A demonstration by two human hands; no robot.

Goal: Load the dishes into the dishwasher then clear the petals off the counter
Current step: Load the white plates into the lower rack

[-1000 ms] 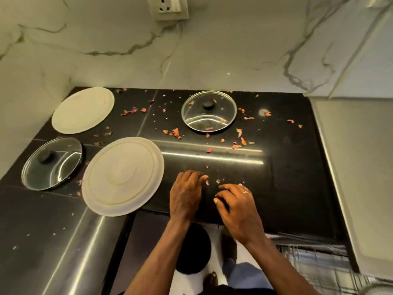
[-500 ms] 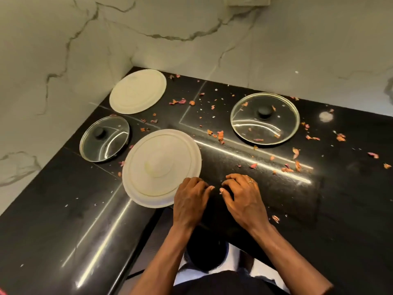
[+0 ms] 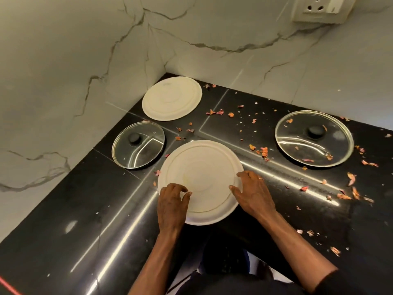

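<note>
A large white plate point(image 3: 202, 165) lies upside down at the front of the black counter point(image 3: 85, 220), its near rim jutting over the edge. My left hand point(image 3: 172, 202) rests its bent fingertips on the plate's near left part. My right hand point(image 3: 253, 192) lies across the plate's right rim with the thumb on top. A second white plate point(image 3: 172, 99) sits in the far corner. A small glass lid point(image 3: 138, 145) lies left of the near plate, and a larger glass lid point(image 3: 314, 139) lies at the right. Dried pink and orange petals point(image 3: 263, 151) are scattered over the counter.
Marble walls point(image 3: 63, 81) close the corner on the left and at the back. A wall socket point(image 3: 323, 7) is at the top right. More petals point(image 3: 350, 194) lie to the right, and a few lie on the large lid.
Both hands moved left from the bare counter onto the near white plate. The view swung left and tilted toward the corner.
</note>
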